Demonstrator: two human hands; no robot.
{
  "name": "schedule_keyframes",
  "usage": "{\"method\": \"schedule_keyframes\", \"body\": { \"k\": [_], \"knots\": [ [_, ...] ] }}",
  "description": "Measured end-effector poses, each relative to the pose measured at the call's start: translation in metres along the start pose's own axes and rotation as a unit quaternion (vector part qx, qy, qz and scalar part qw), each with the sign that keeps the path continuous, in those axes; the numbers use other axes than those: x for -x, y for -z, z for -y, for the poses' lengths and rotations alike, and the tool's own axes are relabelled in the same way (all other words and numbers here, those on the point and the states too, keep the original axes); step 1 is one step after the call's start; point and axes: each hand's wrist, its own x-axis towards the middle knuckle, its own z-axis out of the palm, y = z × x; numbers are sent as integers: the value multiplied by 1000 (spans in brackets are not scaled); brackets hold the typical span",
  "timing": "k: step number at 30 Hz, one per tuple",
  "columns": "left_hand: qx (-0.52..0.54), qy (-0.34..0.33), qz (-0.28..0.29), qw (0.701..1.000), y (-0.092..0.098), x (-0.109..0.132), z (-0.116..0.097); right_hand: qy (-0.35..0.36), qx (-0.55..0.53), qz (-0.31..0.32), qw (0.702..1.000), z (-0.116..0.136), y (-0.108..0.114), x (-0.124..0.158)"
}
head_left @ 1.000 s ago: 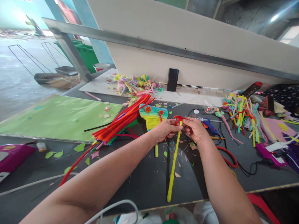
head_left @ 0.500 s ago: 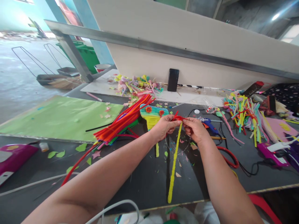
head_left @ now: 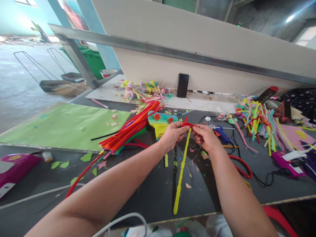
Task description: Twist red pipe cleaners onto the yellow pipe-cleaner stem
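Both hands meet over the mid dark counter (head_left: 153, 194). Left hand (head_left: 172, 135) has thumb & fingertips pinched together on the left end of a small red pipe cleaner piece (head_left: 187, 124); right hand (head_left: 206, 137) is pinched tight on its right end, so the red bit spans between the two w/ fingers closed, not spread. The red piece sits at the top of a long yellow pipe cleaner (head_left: 181, 171), which slants down toward the near counter edge, lower tip close to the edge; can't tell if a hand also grips the yellow one. A thin wire loop shows faintly under the hands, too fine to trace. Just behind the left hand lies a yellow-green woven piece (head_left: 160, 123) w/ small orange flowers. Left of it, a bundle of red/orange pipe cleaners (head_left: 128, 130) lies diagonally, next to a green paper sheet (head_left: 61, 125). Right of the hands: blue glue gun (head_left: 222, 133), red hoop (head_left: 240, 166), & a pile of cut colored stems (head_left: 258, 123). A black phone (head_left: 182, 85) leans upright on the back wall.
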Motion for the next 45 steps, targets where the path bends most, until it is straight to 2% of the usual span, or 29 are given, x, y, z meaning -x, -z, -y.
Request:
{"method": "schedule_keyframes", "body": {
  "k": [8, 12, 22, 25, 27, 29, 31, 33, 34, 36, 39, 41, 45],
  "knots": [
    [28, -15, -16, 999, 5, -3, 4, 22, 13, 5, 1000, 0, -1, 1],
    [46, -2, -10, 999, 5, -3, 4, 21, 13, 3, 1000, 0, -2, 1],
    [57, 50, 37, 996, 8, -1, -1, 9, -10, -29, 999, 5, 6, 0],
    [-12, 56, -5, 998, 10, -5, 4, 24, -13, -44, 999, 8, 11, 0],
    [-92, 31, -56, 994, 11, -9, 8, 27, -10, -43, 999, 9, 13, 0],
    [-182, -36, -113, 976, 11, -12, 12, 24, -5, -40, 999, 9, 14, 0],
    [-262, -130, -150, 944, 10, -14, 12, 21, -1, -41, 999, 8, 13, 0],
    [-309, -203, -133, 920, 10, -13, 10, 20, 1, -42, 999, 7, 11, 0],
    [-317, -215, -108, 918, 9, -11, 9, 20, 3, -41, 999, 7, 10, 0],
    [-292, -194, -58, 935, 8, -8, 7, 17, 7, -34, 999, 7, 8, 0],
    [-191, -137, -10, 972, 2, -3, 6, 11, 10, -26, 1000, 6, 6, 0],
    [-133, -121, 0, 984, -1, -1, 5, 14, 8, -25, 1000, 5, 5, 0],
    [-85, -104, -9, 991, -3, 0, 3, 15, 4, -20, 1000, 2, 3, 0]
  ]
}}
